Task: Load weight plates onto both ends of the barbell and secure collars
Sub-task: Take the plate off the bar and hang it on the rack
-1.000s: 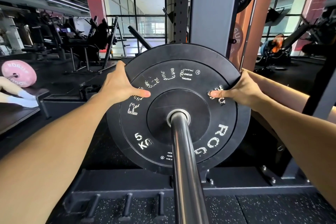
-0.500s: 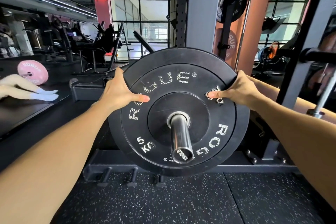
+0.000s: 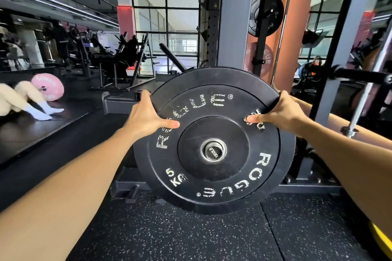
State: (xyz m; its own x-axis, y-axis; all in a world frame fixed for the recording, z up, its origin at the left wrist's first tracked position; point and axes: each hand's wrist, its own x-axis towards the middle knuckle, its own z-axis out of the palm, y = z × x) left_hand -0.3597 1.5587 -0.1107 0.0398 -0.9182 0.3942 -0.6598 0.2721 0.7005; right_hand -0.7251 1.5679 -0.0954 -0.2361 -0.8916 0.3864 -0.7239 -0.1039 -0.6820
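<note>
Black rubber fills the head view: a bumper plate point(image 3: 214, 140) sits square in front of me, its steel-ringed hole around the end of the barbell sleeve point(image 3: 213, 150). My left hand point(image 3: 146, 115) is curled over the plate's upper left rim, thumb flat on the face; my right hand point(image 3: 280, 112) is closed on the upper right rim the same way, thumb pressed on the lettering. Both hold the plate firmly, fingers hidden behind it.

I judge the step to be seating this plate on the sleeve. Only the sleeve's end cap shows in the hole, so I cannot tell how far on the plate has gone. The next move calls for an even push from both hands along the bar's axis, keeping the plate square so the ring does not bind. No collar is visible, so securing looks yet to come.

Writing: "ROGUE" runs three times around the face in worn white, with a registered mark; "5 KG" sits lower left. The end cap reads "1500LB". A pink plate point(image 3: 47, 87) far left carries lettering too blurred to read. A rack upright point(image 3: 235, 17) stands behind.
</note>
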